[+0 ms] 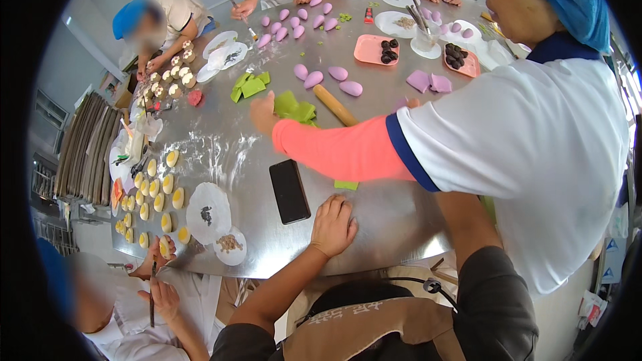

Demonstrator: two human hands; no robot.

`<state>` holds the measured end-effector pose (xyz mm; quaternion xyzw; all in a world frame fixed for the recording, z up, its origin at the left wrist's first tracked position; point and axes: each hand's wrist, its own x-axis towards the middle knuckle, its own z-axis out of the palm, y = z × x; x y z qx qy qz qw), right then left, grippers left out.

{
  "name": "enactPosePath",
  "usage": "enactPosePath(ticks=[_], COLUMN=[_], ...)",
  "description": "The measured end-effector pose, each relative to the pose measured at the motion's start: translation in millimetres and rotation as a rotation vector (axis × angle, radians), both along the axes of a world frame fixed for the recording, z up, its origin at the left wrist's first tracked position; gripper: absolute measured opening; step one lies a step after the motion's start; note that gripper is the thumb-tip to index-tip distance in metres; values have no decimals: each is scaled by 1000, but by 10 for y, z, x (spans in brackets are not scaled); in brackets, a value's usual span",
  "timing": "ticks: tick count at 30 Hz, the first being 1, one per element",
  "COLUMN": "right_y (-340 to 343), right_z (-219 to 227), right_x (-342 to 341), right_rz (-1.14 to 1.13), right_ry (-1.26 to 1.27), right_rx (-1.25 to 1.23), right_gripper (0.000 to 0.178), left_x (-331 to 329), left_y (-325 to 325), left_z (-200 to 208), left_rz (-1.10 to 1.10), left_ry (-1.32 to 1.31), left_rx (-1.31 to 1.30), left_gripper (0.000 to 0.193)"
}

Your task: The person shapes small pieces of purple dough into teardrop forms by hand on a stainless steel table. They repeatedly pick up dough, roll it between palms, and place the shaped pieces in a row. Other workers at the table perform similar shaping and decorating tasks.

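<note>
Rests the left hand [332,227] on the steel table [247,150], back upward, fingers bent and close together; with the palm hidden, cannot tell of anything held beneath; extends the right forearm [461,217] forward behind a co-worker's body [515,134]; cannot tell the state of the right hand's fingers, hidden there; has a black phone [289,191] flat on the table, just beyond and left of the left hand, apart from it; farther along, shows a small green piece [346,185] partly under the co-worker's pink sleeve [341,150]; to the left, has white paper discs [217,197] with crumbs and many yellow-topped ovals [178,198], one more in a seated co-worker's fingers, near a brush [154,271] in the other hand; beyond the sleeve, has green sheets [292,105] beside the co-worker's blurred hand [264,115], then a wooden rolling pin [334,105]; past these, shows purple egg-shaped pieces [313,80], purple squares [419,80] and two pink trays [366,49] of dark balls [389,51].
</note>
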<state>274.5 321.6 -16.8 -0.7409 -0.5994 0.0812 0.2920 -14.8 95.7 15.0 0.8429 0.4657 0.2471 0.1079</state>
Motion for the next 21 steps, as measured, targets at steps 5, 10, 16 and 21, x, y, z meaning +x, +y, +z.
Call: enactPosePath(ticks=[5, 10, 16, 21], right_y=[-585, -1234, -2429, -2877], right_z=[-88, -17, 527, 328], right_x=[363, 438, -191, -350], right_rz=[-60, -1, 287, 493], right_ry=[36, 336, 1497, 992], right_rx=[208, 336, -121, -376], right_gripper=[46, 47, 46, 34], left_x=[27, 8, 199, 514], left_y=[-16, -36, -223, -446], left_z=[-44, -62, -381, 38], left_rz=[4, 12, 74, 43], left_ry=[2, -31, -616, -1101], left_rx=[11, 23, -377, -1397], left_gripper=[37, 40, 26, 26])
